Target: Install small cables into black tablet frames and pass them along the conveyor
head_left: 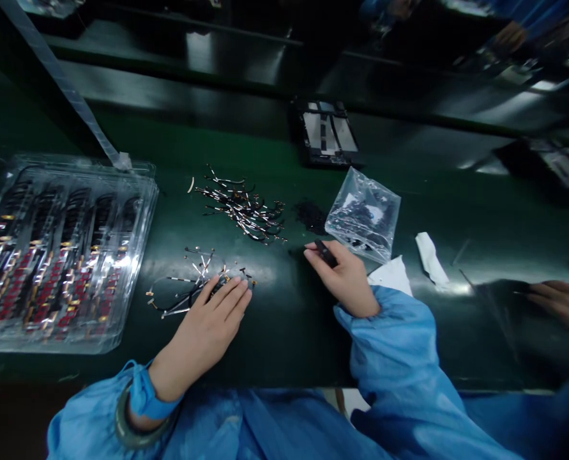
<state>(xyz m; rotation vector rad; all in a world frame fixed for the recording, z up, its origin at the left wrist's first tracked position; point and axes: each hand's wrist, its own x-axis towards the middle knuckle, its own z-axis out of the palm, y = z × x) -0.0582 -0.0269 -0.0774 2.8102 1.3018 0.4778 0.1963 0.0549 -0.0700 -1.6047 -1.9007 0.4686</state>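
My left hand [217,319] lies palm down with fingers spread over a small pile of thin cables [176,300] with metal ends, partly covering it. Beyond it is a larger heap of similar black and silver cables [248,211]. My right hand [344,275] holds a short black tool [326,253] between thumb and fingers; its tip is too dark to make out. Just past that hand are a scatter of tiny black pieces [310,216] and a clear plastic bag [364,214] with dark pieces inside.
Stacked clear trays [140,255] of parts stand at the left. A black-framed device [329,134] lies at the back. White paper [392,275] and a white strip [430,260] lie right; another person's hand [564,303] is at the far right.
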